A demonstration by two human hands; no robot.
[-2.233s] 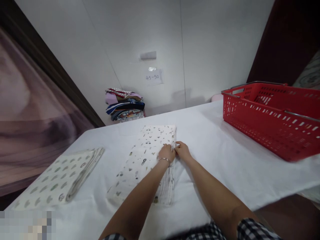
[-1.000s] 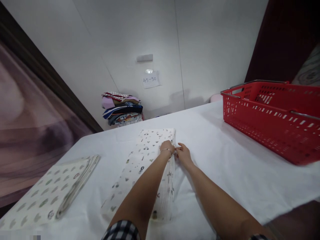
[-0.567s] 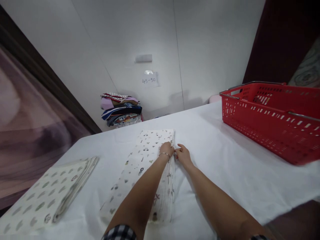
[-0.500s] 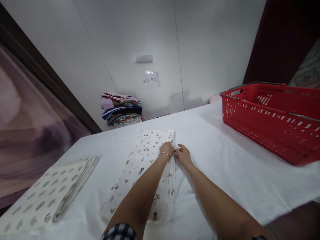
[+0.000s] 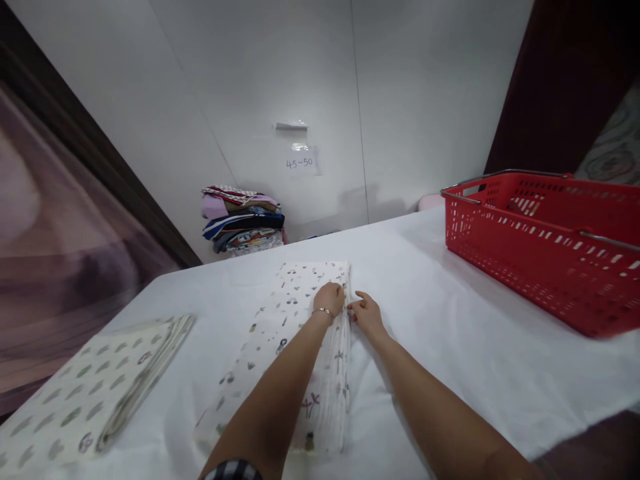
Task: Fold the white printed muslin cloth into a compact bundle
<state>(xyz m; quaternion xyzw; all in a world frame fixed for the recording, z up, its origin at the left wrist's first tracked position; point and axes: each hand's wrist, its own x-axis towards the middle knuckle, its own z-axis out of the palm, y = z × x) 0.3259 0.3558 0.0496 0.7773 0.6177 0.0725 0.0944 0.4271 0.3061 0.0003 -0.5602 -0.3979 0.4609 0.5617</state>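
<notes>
A folded white cloth [image 5: 293, 303] with small printed motifs lies lengthwise on the white-covered table. My left hand [image 5: 329, 297], with a thin bracelet at the wrist, is curled over the cloth's right side, closed on its layered edge; the fingertips are partly hidden. Just right of that edge is my right hand [image 5: 367, 313], its fingers apart and their tips close to the folds. On the left lies a second folded cloth [image 5: 95, 373], cream with grey-green leaf-like prints, touched by neither hand.
A red plastic basket [image 5: 525, 267] with metal handles stands on the right of the white tablecloth [image 5: 425, 373]. Beyond the far edge is a stack of folded fabrics [image 5: 243, 220]. A paper label [image 5: 303, 162] reading "45-50" hangs on the wall. Pinkish drapery [image 5: 75, 267] hangs at left.
My left hand has shifted slightly left, its fingers more tucked in. My right hand has barely moved. The view has tilted a little.
</notes>
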